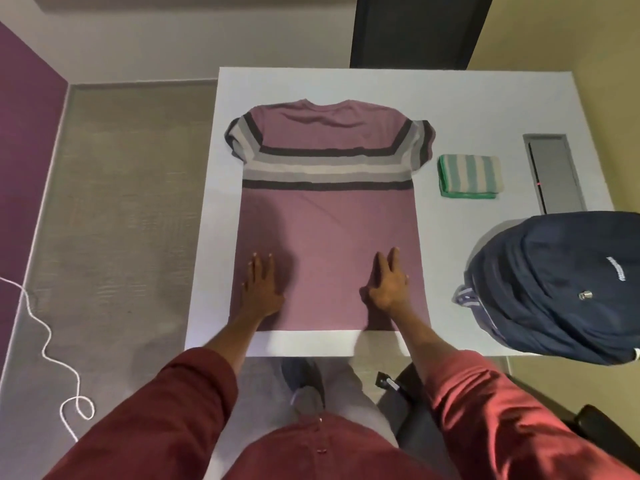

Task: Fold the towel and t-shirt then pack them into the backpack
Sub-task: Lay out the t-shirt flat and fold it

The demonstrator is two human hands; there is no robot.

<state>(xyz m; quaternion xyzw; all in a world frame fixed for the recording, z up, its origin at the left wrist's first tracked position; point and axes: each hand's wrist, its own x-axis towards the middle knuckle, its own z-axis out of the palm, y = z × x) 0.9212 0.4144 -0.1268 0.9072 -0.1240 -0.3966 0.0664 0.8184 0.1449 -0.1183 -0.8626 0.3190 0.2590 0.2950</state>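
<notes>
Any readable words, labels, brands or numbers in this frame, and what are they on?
Backpack: one short white print, too blurred to read.
T-shirt: stripes only, no text.
Towel: no text.
Nothing else carries writing.

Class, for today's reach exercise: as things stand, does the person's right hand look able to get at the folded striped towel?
Probably yes. The right hand lies flat on the t-shirt; nothing stands between it and the towel, and the backpack sits aside.

Bare table (446, 237) between t-shirt (329, 237) and backpack (561, 289); towel (469, 175) farther back.
</notes>
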